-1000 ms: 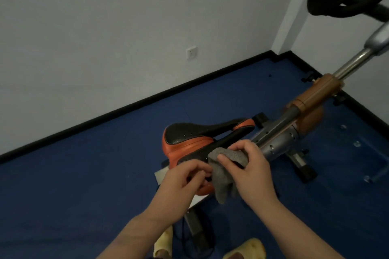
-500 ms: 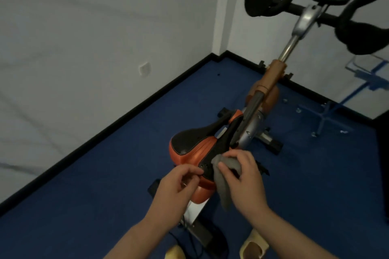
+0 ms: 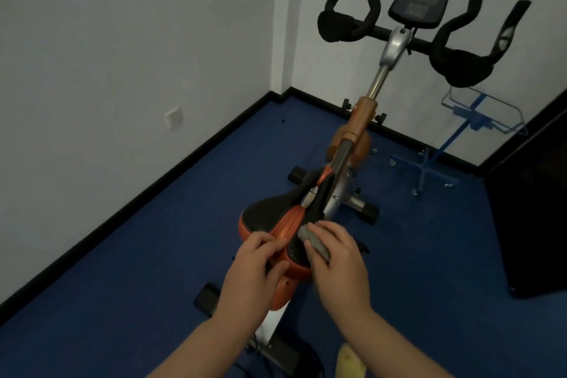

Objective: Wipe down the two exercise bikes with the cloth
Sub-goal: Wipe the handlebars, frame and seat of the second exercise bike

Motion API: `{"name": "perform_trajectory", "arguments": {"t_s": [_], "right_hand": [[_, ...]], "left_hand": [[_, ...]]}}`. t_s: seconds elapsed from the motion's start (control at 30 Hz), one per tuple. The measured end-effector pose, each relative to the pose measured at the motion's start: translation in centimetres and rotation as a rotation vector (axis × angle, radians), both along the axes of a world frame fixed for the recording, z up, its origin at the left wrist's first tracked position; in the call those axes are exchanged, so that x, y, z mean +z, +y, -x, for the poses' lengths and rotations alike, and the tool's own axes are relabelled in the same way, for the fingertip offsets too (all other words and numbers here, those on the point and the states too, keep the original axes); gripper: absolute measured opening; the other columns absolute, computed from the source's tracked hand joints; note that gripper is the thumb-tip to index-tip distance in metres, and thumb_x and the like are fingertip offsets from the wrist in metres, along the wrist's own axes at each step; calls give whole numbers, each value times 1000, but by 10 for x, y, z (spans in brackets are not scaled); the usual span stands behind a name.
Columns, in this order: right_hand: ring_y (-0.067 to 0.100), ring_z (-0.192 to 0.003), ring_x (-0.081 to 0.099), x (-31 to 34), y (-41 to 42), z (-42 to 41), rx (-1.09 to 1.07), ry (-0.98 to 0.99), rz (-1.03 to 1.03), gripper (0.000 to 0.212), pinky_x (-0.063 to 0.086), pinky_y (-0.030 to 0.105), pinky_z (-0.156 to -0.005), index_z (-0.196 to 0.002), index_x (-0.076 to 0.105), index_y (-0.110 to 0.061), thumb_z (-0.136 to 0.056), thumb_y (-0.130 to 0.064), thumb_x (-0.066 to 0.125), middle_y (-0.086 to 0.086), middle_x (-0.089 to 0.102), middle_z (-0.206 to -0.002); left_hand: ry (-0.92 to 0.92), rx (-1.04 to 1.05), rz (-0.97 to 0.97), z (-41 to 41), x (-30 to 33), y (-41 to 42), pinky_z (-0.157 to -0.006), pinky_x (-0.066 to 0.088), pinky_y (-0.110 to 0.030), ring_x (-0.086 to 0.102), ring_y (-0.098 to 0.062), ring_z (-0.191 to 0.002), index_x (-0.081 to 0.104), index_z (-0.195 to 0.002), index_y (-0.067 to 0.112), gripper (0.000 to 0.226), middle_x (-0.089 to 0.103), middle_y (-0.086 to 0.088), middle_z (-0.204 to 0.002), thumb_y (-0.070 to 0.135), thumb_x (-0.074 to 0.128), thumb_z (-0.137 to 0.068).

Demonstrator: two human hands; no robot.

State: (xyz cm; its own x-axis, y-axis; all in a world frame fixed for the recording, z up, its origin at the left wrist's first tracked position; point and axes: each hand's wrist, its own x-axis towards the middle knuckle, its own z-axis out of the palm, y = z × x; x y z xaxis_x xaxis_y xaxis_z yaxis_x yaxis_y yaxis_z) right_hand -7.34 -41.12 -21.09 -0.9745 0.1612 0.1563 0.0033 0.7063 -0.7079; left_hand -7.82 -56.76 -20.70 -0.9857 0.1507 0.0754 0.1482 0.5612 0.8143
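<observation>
two hands [image 3: 339,267] on bike saddle [image 3: 270,218], grey cloth [image 3: 314,241], blue floor [image 3: 122,270], white walls [image 3: 107,40]

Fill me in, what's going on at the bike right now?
A person is wiping an exercise bike. The right hand presses a grey cloth against the right rear side of the orange and black saddle, while the left hand rests on the saddle's back edge to steady it. The handlebars and console ahead aren't being touched. Only this one bike is in view.
</observation>
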Motion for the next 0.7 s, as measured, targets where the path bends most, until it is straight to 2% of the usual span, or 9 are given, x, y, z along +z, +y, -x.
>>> {"name": "perform_trajectory", "arguments": {"t_s": [0.1,0.17,0.23,0.3,0.37,0.43,0.53,0.6,0.7], "right_hand": [[-6,-130,26,-7,-5,-27,169,46,-187,43,39,16,-93,-135,55,-33,-93,-22,57,-15,44,-140],[-1,-135,25,-6,8,-20,298,23,-280,52,46,22,-92,-139,50,-36,-91,-16,56,-14,40,-146],[2,-138,27,3,18,4,295,-55,-267,47,43,27,-100,-140,48,-40,-97,-21,52,-16,34,-150],[4,-138,28,11,18,24,179,-125,-169,38,36,27,-106,-137,52,-39,-99,-34,51,-17,31,-150],[6,-132,32,8,8,25,44,-109,-113,36,37,25,-102,-133,57,-37,-96,-37,55,-13,34,-142],[2,-114,35,-2,-6,4,-23,-10,-192,38,42,23,-87,-130,58,-38,-92,-36,60,-13,39,-126],[0,-96,31,-12,-15,-23,72,70,-234,42,37,17,-70,-130,57,-40,-88,-37,63,-18,37,-107],[2,-93,33,-13,-11,-5,85,89,-255,36,39,20,-69,-125,61,-36,-90,-42,59,-17,35,-102],[6,-95,42,-5,-9,34,-58,-20,-152,27,47,28,-78,-114,65,-29,-93,-43,56,-11,41,-101]], "left_hand": [[3,3,-5,-1,-2,1,-87,43,-11,50,5,-104,66,-118,28,31,46,28,-106,19,68,-88],[4,6,-13,-3,-4,1,-88,44,-13,50,4,-105,65,-119,29,31,44,30,-108,21,67,-89],[10,9,-6,-4,-7,2,-91,45,-17,50,2,-106,64,-121,27,33,44,29,-109,20,66,-89],[4,15,-13,-4,-8,1,-94,46,-22,50,-1,-109,64,-123,24,35,45,26,-111,20,67,-88],[-2,33,-41,-4,-10,0,-93,48,-25,52,-2,-108,65,-121,22,34,48,23,-111,19,69,-87],[17,67,-85,-7,-10,0,-90,50,-26,55,-1,-105,68,-114,23,29,52,22,-109,17,70,-85],[42,139,-162,-15,-13,2,-85,52,-22,58,3,-100,73,-102,26,23,59,22,-103,12,71,-84],[28,191,-221,-16,-15,2,-83,52,-21,59,5,-98,75,-95,25,21,62,21,-100,8,70,-84],[63,217,-189,-12,-11,5,-84,49,-17,57,6,-98,73,-90,29,22,63,23,-97,8,69,-84]]}}
